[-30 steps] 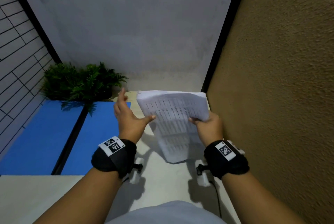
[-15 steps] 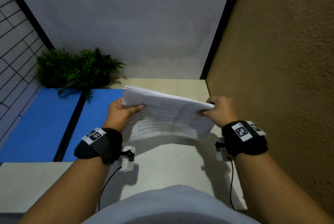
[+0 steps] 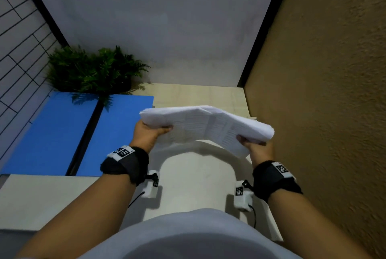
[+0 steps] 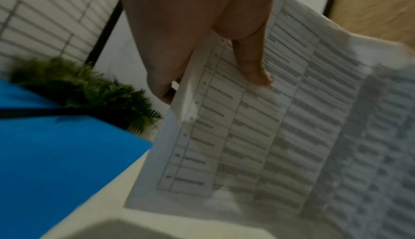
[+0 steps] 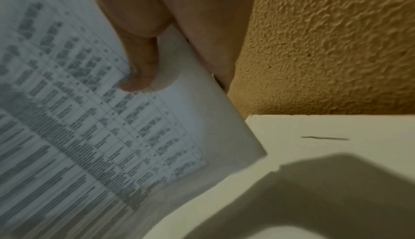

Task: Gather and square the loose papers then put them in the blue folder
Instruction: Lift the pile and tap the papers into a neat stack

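Stretching across the scene, a pale table ran from the person's body to the grey far wall, with a textured ochre wall hard against its right edge. On the table's left part the blue folder lay open and flat, its two blue leaves divided by a dark spine; its right edge lay just left of the left hand. A green fern-like plant stood at the folder's far end, fronds hanging over the blue.

The stack of papers, white sheets printed with tables, was held off the table between both hands, right of the folder and apart from it. The stack sagged and bowed, humped in the middle, its shadow falling on the table beneath.

The left hand gripped the stack's left end, thumb pressed on the printed top sheet and the other fingers curled underneath. The right hand gripped the right end, close to the ochre wall, its thumb lying on the printed sheet and the fingers behind the paper. Both wrists wore black bands with small white marker tags. In the right wrist view a thin dark mark showed on the table.
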Available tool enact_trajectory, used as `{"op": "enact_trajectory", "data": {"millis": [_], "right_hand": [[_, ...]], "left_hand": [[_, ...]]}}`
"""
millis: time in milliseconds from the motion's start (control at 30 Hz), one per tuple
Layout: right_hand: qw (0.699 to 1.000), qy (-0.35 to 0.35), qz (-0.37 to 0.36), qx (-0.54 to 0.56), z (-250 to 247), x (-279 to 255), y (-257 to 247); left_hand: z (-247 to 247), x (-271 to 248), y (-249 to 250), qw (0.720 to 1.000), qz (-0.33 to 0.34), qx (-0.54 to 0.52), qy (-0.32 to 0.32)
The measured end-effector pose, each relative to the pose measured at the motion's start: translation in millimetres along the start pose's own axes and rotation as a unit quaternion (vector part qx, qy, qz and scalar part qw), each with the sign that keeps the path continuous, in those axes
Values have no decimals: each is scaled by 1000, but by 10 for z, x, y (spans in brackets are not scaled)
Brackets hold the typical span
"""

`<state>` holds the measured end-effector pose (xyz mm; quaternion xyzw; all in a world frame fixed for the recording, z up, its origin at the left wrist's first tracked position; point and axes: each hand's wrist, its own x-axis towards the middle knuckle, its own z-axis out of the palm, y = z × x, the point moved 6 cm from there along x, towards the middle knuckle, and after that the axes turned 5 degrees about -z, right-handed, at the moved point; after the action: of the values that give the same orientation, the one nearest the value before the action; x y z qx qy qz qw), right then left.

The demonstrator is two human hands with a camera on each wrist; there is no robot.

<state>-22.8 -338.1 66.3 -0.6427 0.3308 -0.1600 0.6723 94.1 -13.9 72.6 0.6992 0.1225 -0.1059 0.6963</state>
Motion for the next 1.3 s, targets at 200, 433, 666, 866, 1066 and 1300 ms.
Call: {"op": "enact_trajectory", "data": {"millis": [200, 433, 666, 866, 1066, 1300], "right_hand": [[998, -34, -17, -59, 79, -39, 30], [996, -64, -66, -15, -37, 34, -135], [934, -73, -229, -266, 90, -156, -134], [955, -78, -178, -226, 159, -159, -174], [996, -41, -25, -74, 81, -17, -4], [996, -63, -55, -34, -7, 37, -179]], "left_hand": [[-48, 0, -234, 1000, -14, 27, 5], [-147, -3, -197, 999, -26, 6, -30], [-91, 8, -462, 996, -64, 2, -61], [-68, 4, -463, 995, -73, -9, -68], [-106, 72, -547, 996, -88, -2, -28], [-139, 184, -468, 996, -74, -1, -50]]}}
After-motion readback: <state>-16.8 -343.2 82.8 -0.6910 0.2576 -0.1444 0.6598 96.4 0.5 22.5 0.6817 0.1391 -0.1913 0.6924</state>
